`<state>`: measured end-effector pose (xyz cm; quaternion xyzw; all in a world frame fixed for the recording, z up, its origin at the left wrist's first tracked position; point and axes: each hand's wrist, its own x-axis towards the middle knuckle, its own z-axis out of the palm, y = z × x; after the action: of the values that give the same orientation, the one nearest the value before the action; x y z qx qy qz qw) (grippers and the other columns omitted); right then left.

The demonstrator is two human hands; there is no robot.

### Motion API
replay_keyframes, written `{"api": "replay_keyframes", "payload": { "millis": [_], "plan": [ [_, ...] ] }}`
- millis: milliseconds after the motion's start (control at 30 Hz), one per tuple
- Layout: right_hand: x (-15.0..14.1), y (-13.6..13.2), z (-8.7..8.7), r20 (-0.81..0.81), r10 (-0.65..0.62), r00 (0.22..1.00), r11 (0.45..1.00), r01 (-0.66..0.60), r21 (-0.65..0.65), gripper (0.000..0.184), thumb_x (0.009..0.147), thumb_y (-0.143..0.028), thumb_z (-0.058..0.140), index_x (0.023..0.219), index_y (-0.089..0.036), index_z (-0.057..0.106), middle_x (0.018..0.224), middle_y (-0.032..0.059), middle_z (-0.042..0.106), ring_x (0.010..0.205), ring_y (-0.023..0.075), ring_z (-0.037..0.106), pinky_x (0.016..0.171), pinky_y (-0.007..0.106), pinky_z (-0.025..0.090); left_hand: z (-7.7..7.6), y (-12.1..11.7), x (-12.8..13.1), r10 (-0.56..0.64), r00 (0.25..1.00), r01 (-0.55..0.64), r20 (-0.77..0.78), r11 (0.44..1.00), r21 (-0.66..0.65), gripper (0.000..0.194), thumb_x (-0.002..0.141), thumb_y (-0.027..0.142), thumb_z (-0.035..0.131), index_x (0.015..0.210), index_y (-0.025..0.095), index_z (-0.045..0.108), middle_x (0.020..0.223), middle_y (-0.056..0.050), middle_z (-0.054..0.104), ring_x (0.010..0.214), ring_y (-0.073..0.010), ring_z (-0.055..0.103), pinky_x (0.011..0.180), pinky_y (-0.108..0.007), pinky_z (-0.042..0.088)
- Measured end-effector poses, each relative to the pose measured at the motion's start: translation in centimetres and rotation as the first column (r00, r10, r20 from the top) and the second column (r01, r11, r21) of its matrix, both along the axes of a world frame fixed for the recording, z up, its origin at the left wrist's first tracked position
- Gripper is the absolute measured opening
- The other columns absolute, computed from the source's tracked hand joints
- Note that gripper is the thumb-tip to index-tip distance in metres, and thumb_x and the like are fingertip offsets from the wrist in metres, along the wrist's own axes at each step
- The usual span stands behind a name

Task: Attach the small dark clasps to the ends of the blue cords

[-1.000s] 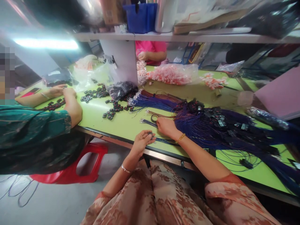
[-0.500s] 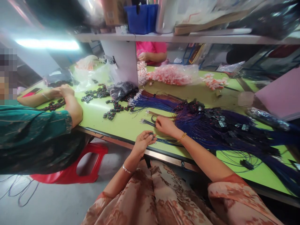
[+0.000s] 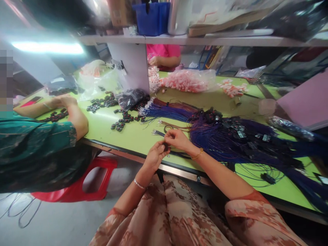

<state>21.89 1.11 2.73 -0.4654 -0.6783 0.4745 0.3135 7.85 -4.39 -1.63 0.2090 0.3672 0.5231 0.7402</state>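
A small black connector housing (image 3: 166,147) is pinched in the fingers of my left hand (image 3: 154,156), just above the table's front edge. My right hand (image 3: 178,140) is closed, thumb and forefinger together, right against the housing. Whatever lies between those fingertips is too small to make out. Beside the right hand, brown wires (image 3: 164,123) and blue wires (image 3: 157,132) lie with their metal-tipped ends pointing left. Behind and to the right spreads a big bundle of blue and purple wires (image 3: 205,135) with black connectors on it.
Loose black housings (image 3: 119,125) lie at left by a dark plastic bag (image 3: 132,99). A bag of pink-white parts (image 3: 184,81) sits at the back. A co-worker's arm (image 3: 78,116) rests at far left above a red stool (image 3: 99,181). A shelf (image 3: 184,39) hangs overhead.
My right hand has moved left and slightly down from the wire ends to the housing in my left hand. The left hand has stayed nearly in place; the view has shifted slightly.
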Motion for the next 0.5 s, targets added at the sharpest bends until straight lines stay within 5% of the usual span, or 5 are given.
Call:
{"api": "replay_keyframes", "payload": {
  "millis": [233, 500],
  "plan": [
    [2.0, -2.4, -0.9, 0.057, -0.055, 0.997, 0.993, 0.049, 0.105, 0.020, 0.072, -0.033, 0.060, 0.066, -0.014, 0.059, 0.053, -0.0075, 0.037, 0.050, 0.0057, 0.029, 0.047, 0.019, 0.022, 0.1, 0.4, 0.1, -0.019, 0.994, 0.019, 0.103, 1.000, 0.007, 0.022, 0.072, 0.015, 0.070, 0.093, 0.016, 0.063, 0.087, -0.003, 0.064, 0.078, -0.0100, 0.059, 0.076, -0.023, 0.047],
    [2.1, -3.1, -1.8, 0.145, -0.075, 0.987, 0.977, 0.043, 0.209, 0.022, 0.079, -0.032, 0.055, 0.066, -0.015, 0.058, 0.055, -0.0051, 0.046, 0.051, 0.0073, 0.033, 0.050, 0.020, 0.024, -0.2, 0.7, -0.1, -0.037, 0.995, 0.038, 0.090, 0.999, -0.010, 0.021, 0.076, 0.018, 0.068, 0.096, 0.016, 0.062, 0.088, -0.005, 0.064, 0.078, -0.0114, 0.060, 0.075, -0.024, 0.047]
  ]
}}
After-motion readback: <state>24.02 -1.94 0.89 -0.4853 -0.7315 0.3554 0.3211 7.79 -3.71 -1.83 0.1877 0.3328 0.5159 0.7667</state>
